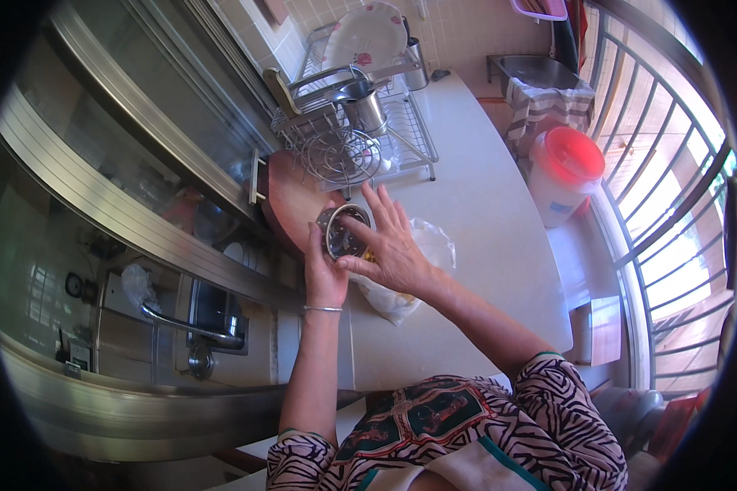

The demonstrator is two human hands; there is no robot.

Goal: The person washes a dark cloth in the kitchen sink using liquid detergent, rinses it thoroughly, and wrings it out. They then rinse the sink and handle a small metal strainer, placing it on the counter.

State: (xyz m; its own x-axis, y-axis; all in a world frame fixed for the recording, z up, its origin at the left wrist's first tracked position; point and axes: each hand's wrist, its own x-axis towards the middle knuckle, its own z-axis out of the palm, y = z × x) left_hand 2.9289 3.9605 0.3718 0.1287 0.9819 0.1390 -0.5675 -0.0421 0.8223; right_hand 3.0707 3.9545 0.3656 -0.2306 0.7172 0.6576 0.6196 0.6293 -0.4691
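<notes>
My left hand [327,273] holds a small dark patterned bowl [348,232] with a pale rim, tilted so its mouth faces my right hand. Over that mouth is my right hand [390,245], its fingers spread and its index finger reaching inside. The right thumb lies near the bowl's lower rim. Some small light bits or spots show on the inner wall; which they are I cannot tell. Beneath my right hand, a clear plastic bag [435,242] with something yellow in it lies on the white countertop [485,270]. The hand hides part of the bag.
Beyond my hands stands a wire dish rack [421,132] with a steel cup [365,113] and a floral plate [365,37]. A round wooden cutting board [288,190] lies beside sliding glass doors [135,129]. On the right are a red-lidded plastic bucket [562,178] and a railing [657,245].
</notes>
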